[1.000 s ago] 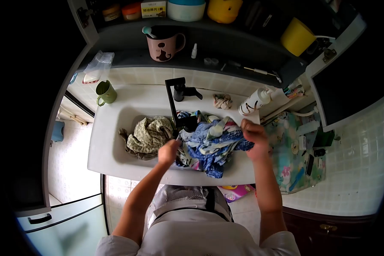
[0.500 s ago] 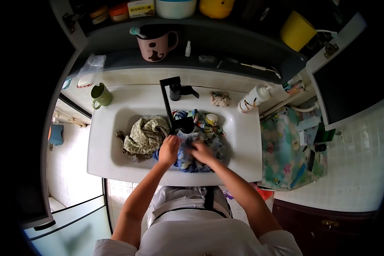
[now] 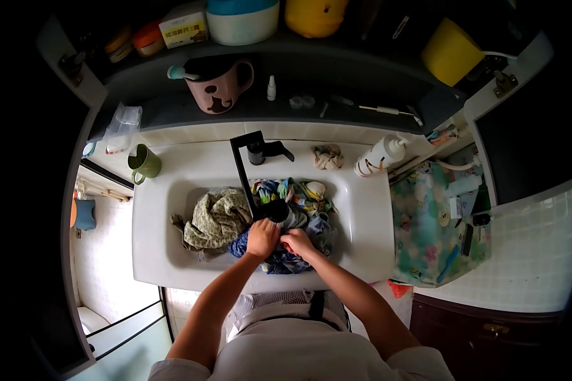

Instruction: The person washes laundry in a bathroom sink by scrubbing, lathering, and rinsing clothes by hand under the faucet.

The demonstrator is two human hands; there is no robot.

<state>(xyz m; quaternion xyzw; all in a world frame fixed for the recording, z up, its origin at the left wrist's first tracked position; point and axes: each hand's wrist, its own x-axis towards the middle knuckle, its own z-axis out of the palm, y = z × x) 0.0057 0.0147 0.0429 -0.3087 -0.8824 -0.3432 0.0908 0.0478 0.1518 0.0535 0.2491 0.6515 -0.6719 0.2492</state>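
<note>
Both hands are in a white sink, close together just below the black faucet point(image 3: 241, 173). My left hand point(image 3: 264, 238) is closed on a bunch of grey-blue cloth point(image 3: 292, 220). Right beside it, my right hand point(image 3: 297, 242) has its fingers curled round the same cloth. Blue patterned fabric point(image 3: 279, 262) lies bunched under them. Multicoloured fabric point(image 3: 299, 192) fills the sink behind the hands. To the left rests a crumpled beige-green patterned cloth point(image 3: 216, 219). The fingertips are partly hidden in the cloth.
The sink rim point(image 3: 203, 149) holds a green mug point(image 3: 145, 163), a small crumpled cloth point(image 3: 327, 157) and a white pump bottle point(image 3: 380, 156). Above, a dark shelf carries a pink mug point(image 3: 217, 89). Open cabinet doors flank both sides. A floral-covered surface point(image 3: 419, 235) stands right.
My hands have come closer together, and the right one, blurred before, is now held still against the left. The camera view has shifted slightly.
</note>
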